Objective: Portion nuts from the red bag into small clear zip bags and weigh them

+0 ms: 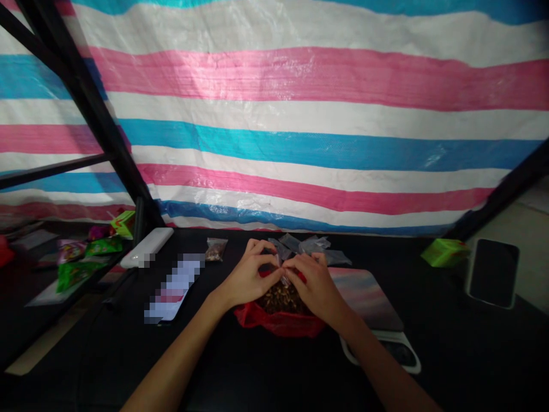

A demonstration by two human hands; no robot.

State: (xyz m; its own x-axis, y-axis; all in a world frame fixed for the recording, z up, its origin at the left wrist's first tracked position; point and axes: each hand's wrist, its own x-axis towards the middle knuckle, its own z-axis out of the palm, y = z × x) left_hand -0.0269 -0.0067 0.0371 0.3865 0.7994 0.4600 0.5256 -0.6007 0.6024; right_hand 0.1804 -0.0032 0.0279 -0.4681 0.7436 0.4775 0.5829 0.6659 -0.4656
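Over an open red plastic bag (278, 325) filled with small brown dried bits (281, 298), both of my hands meet. My left hand (252, 276) pinches one side of a small clear plastic bag (285, 280). My right hand (314, 285) pinches its other side, fingertips almost touching the left ones. Much of the small bag is hidden by my fingers, and whether anything is inside it I cannot tell. Just beyond my hands lie several flat clear bags (315, 245). A kitchen scale (371, 297) with a shiny plate sits partly under my right forearm.
A filled small bag (215, 249) lies left of my hands. Nearby are a phone-like object (182, 292) with a blurred screen and a long white device (148, 247). On the right, a phone (493, 273) leans near a green box (445, 252). Striped sheeting (300, 149) hangs behind the black table.
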